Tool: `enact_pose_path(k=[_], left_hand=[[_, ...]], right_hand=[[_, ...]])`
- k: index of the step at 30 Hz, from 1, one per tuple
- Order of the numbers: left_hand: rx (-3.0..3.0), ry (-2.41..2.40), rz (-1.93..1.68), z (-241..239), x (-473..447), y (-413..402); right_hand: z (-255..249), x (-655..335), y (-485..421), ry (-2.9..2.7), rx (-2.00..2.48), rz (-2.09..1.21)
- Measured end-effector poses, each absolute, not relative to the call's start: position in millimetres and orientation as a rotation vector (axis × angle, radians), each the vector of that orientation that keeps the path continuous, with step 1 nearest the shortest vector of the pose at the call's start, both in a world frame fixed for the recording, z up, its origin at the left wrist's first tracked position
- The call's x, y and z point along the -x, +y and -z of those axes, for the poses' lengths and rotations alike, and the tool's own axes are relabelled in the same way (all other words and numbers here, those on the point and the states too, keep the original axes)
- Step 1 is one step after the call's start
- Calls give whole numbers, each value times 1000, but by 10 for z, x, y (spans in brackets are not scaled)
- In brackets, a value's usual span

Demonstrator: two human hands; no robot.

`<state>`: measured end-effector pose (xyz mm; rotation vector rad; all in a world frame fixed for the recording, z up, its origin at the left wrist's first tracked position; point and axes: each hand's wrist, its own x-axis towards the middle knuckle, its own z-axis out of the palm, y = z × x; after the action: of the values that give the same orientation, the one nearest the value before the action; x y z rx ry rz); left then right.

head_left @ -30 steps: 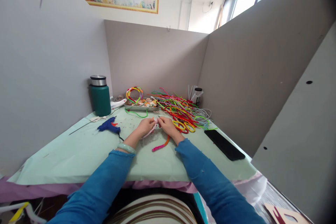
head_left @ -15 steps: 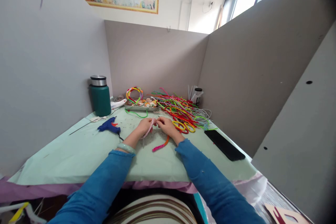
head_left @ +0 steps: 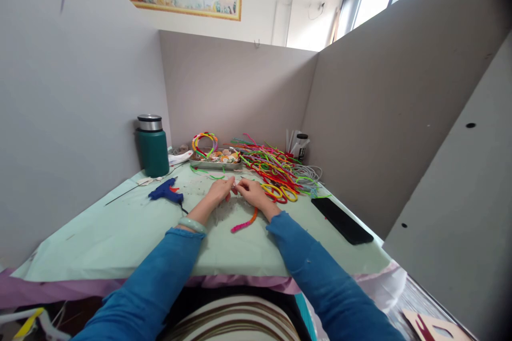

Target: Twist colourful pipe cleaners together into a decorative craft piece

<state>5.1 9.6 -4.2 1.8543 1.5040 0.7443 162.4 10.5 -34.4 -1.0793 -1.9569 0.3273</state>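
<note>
Pinching pale strand [head_left: 235,185]: left hand [head_left: 218,191], right hand [head_left: 253,192], grip clamped; tray [head_left: 216,165] holding small pieces [head_left: 226,156].

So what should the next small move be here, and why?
Probably hold the left hand steady and turn the pale bit slightly with the right hand: fingertips of both hands come together at it, and the glue gun lies aside. Any join to the pink-orange strip is hidden.
</note>
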Motion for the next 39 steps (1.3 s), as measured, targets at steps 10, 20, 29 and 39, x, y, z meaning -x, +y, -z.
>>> enact_pose_path(k=[10,20,29,39], left_hand=[[-1952,1583,-751,89,-56,156],[-2030,1663,-781,91,-51,146],[-2059,1505,-969,64,-73,116],[-2221,1443,-985,132,-62,223]], right_hand=[[385,-1630,152,-1990,1075,-311],[412,-1630,173,-2001,1086,-366],[378,-1653,186,-1891,1149,-407],[446,-1672,285,-1846,1169,-398]])
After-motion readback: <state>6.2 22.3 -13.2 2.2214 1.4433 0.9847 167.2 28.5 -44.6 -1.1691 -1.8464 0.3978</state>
